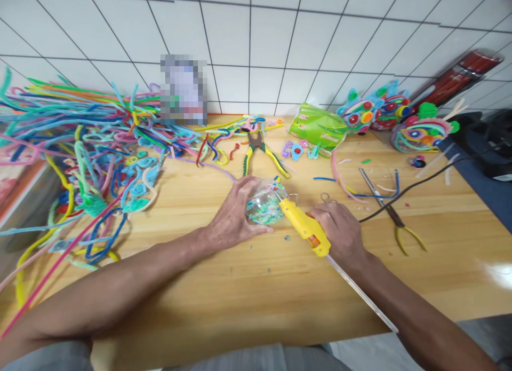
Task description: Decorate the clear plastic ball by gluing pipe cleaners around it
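Note:
My left hand [234,216] is wrapped round a clear ball [264,205] with blue and green bits inside, holding it on the wooden table [256,291]. My right hand [340,229] grips a yellow glue gun [306,227] with a clear glue stick [360,293] sticking out behind. The gun's nozzle touches the top right of the ball, where small coloured pieces sit.
A big heap of coloured pipe cleaners [80,147] covers the left of the table. Yellow-handled pliers [260,152] lie beyond the ball, and another pair [394,219] to the right. A green packet [318,126] and finished colourful craft pieces [400,120] stand at the back right. A black cord [420,184] crosses the right side.

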Tool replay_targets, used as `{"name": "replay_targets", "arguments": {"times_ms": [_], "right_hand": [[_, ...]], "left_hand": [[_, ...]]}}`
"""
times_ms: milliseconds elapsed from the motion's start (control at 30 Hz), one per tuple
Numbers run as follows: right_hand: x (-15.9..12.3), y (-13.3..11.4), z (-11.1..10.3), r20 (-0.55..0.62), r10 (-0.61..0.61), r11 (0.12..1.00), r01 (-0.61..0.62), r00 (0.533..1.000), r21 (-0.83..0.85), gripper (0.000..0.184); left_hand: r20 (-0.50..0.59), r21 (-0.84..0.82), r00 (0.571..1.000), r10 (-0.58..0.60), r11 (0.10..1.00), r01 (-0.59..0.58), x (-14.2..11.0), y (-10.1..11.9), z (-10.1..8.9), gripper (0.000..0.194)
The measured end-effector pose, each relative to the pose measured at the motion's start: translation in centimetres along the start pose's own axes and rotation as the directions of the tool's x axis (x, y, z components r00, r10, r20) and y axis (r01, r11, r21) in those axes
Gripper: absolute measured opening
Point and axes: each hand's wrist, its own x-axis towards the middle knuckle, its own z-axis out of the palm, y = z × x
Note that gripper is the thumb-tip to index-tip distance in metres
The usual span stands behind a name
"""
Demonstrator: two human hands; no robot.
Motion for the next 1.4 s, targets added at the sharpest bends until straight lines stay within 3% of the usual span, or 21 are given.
{"name": "replay_targets", "arguments": {"times_ms": [133, 333, 633, 900, 1400], "right_hand": [[-0.08, 0.06, -0.04, 0.009, 0.006, 1.0, -0.006, 1.0, 0.025, 0.017], [-0.26, 0.23, -0.07, 0.01, 0.019, 1.0, -0.019, 1.0, 0.024, 0.02], [-0.01, -0.13, 0.05, 0.002, 0.005, 1.0, -0.005, 1.0, 0.018, 0.015], [-0.18, -0.02, 0.07, -0.005, 0.015, 0.998, -0.015, 1.0, 0.056, 0.022], [-0.7, 0.39, 0.1, 0.008, 0.056, 0.991, -0.056, 0.998, 0.122, 0.017]], "left_hand": [[0.021, -0.018, 1.0, 0.006, 1.0, -0.006, 0.01, 0.56, -0.18, 0.112], [-0.004, -0.009, 1.0, -0.006, 1.0, 0.006, 0.42, 0.83, -0.58, 0.107], [-0.032, 0.073, 0.999, -0.016, 0.997, 0.018, 0.66, 0.99, -0.45, 0.114], [-0.071, 0.06, 0.997, 0.009, 0.998, -0.005, 0.6, 0.92, -0.28, 0.108], [-0.069, 0.072, 0.998, 0.011, 0.997, -0.006, 0.66, 0.85, -0.29, 0.112]]}}
